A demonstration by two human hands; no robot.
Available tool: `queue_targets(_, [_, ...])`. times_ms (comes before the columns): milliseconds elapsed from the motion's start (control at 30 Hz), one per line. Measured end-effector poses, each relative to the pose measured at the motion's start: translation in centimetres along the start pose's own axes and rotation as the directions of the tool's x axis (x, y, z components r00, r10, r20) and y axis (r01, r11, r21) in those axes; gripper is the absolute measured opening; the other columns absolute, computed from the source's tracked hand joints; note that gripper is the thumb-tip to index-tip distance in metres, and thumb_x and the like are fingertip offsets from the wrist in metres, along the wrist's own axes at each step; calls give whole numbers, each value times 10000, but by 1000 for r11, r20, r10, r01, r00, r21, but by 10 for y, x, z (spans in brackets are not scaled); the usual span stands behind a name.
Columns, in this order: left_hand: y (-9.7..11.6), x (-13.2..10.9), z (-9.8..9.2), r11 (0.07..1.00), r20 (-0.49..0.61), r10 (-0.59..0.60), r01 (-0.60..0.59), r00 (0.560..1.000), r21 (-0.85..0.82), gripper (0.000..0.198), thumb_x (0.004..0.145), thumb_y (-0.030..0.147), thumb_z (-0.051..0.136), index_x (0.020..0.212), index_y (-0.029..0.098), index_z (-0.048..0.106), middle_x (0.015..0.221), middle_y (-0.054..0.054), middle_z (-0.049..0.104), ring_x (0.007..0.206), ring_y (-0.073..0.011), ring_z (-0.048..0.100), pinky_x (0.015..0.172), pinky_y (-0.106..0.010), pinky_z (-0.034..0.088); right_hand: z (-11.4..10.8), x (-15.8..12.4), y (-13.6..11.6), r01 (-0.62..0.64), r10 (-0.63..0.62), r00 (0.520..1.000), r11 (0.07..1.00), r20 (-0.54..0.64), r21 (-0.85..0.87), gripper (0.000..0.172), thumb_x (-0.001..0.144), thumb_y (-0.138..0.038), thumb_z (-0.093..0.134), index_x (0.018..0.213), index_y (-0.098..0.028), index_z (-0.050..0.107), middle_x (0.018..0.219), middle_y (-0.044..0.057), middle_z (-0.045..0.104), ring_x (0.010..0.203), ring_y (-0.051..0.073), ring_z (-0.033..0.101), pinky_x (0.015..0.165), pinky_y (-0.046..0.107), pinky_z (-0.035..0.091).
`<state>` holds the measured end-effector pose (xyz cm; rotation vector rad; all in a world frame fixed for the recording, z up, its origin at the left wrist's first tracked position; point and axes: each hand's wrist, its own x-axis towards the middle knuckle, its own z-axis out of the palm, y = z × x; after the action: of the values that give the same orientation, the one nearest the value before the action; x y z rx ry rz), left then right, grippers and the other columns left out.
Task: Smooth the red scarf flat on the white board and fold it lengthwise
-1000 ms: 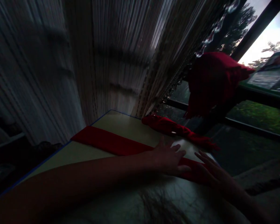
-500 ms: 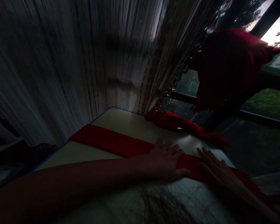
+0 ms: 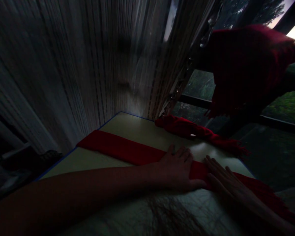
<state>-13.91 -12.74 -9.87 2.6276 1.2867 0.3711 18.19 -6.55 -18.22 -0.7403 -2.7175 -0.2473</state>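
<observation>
A long red fringed scarf (image 3: 127,149), folded into a narrow band, lies flat across the pale table (image 3: 127,126). My left hand (image 3: 175,168) rests on the middle of the band with its fingers spread. Just to the right, my right hand (image 3: 222,178) lies on the same scarf, fingers stretched out and close together. Neither hand grips the cloth. Beyond my right hand the scarf's fringed end runs toward the lower right, dim and partly hidden by my forearm.
Another red fringed cloth (image 3: 199,131) lies bunched along the table's far right edge. More red cloth (image 3: 248,72) hangs before the barred window (image 3: 196,101). A string curtain (image 3: 93,65) falls behind the table. Dark strands of hair (image 3: 172,216) show at the bottom.
My right hand has slid slightly left along the scarf, closer to my left hand. My left hand stays on the scarf, and the whole view has shifted a little.
</observation>
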Motion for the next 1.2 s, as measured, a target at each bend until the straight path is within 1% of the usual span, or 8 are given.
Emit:
queue_targets(133, [1, 0, -1, 990, -25, 129, -127, 991, 58, 736, 1059, 633, 371, 1642, 186, 331, 1746, -94, 189, 1623, -355, 80, 1273, -682, 65, 4, -10, 9, -26, 26, 1000, 1000, -1, -2, 701, 1014, -330, 494, 1637, -495, 220, 1752, 35, 155, 1576, 317, 195, 1217, 690, 273])
queue_targets(233, [0, 2, 0, 979, 22, 202, -203, 979, 20, 641, 1084, 531, 335, 1623, 187, 381, 1730, -59, 251, 1622, -332, 114, 1278, -667, 126, 3, -7, 5, -22, 22, 1000, 1000, -9, -18, 737, 1017, -304, 486, 1642, -515, 158, 1759, 30, 140, 1583, 327, 185, 1206, 722, 268])
queue_targets(433, [-2, 4, 2, 985, 90, 154, -145, 984, -99, 751, 1077, 558, 301, 1647, 70, 276, 1719, -136, 249, 1619, -316, 146, 1295, -639, 107, -7, 1, -3, 58, -59, 998, 998, -17, -40, 782, 1021, -252, 486, 1643, -530, 103, 1754, 31, 125, 1576, 313, 216, 1206, 682, 305])
queue_targets(600, [-2, 5, 3, 992, 79, 119, -116, 990, -39, 799, 1064, 597, 329, 1626, 29, 300, 1712, -188, 259, 1607, -318, 200, 1305, -547, 150, -17, 29, -20, -191, 187, 981, 977, -47, -91, 752, 1056, -338, 398, 1689, -345, -9, 1731, 114, 242, 1552, 310, 272, 1229, 637, 290])
queue_targets(733, [-2, 5, 4, 992, 25, 126, -125, 992, -29, 797, 1066, 605, 310, 1608, 22, 327, 1693, -215, 300, 1589, -334, 253, 1292, -547, 173, -23, 51, -40, -130, 129, 991, 991, -23, -35, 740, 1065, -344, 349, 1690, -302, -46, 1752, 110, 145, 1567, 292, 210, 1257, 582, 230])
queue_targets(833, [-1, 4, 4, 994, 27, 112, -112, 993, -20, 804, 1065, 609, 312, 1627, 34, 287, 1697, -206, 299, 1599, -324, 221, 1296, -563, 142, -17, 50, -45, -140, 140, 988, 990, 59, -10, 724, 1068, -369, 346, 1692, -303, -15, 1734, 112, 208, 1548, 290, 266, 1239, 573, 279])
queue_targets(1033, [0, 5, 0, 999, 95, 53, -53, 994, -8, 875, 1044, 653, 332, 1626, 1, 282, 1706, -210, 268, 1617, -322, 153, 1311, -529, 109, -4, 21, -17, -270, 270, 954, 963, 133, -14, 648, 1065, -430, 327, 1683, -271, 212, 1687, 121, 318, 1532, 304, 291, 1221, 594, 313])
queue_targets(1200, [0, 5, -2, 998, 110, 59, -57, 992, -23, 882, 1041, 654, 322, 1624, -7, 284, 1708, -215, 258, 1615, -332, 156, 1305, -530, 113, -11, -3, 10, -29, 27, 999, 998, 40, 59, 636, 1039, -345, 458, 1635, -462, 269, 1728, 21, 239, 1563, 282, 246, 1239, 619, 305])
